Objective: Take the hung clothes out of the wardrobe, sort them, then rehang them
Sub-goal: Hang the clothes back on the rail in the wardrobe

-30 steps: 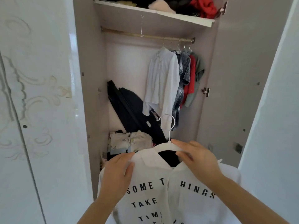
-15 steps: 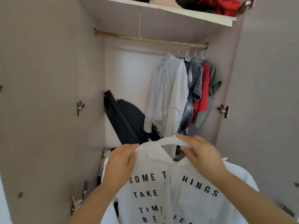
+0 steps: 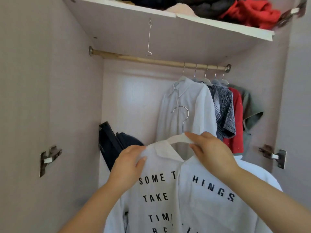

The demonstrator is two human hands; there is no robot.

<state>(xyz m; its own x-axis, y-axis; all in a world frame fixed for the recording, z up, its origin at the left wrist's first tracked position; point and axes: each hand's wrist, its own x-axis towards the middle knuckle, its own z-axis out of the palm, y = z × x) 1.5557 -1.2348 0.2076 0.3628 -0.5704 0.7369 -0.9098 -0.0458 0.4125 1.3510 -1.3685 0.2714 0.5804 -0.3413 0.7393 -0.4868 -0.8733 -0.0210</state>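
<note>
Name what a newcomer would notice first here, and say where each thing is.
First, the white shirt with bold black lettering, low in the middle, on a white hanger gripped by the right hand while the left hand holds its shoulder. Next, the hung clothes bunched at the right end of the rail, and the red clothing piled on the shelf at top right.

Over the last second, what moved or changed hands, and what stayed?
The printed white shirt on its hanger has risen toward the rail, and is now partway up the hung white shirt. The left hand and right hand keep the same grip. The other hung clothes stayed put.
</note>
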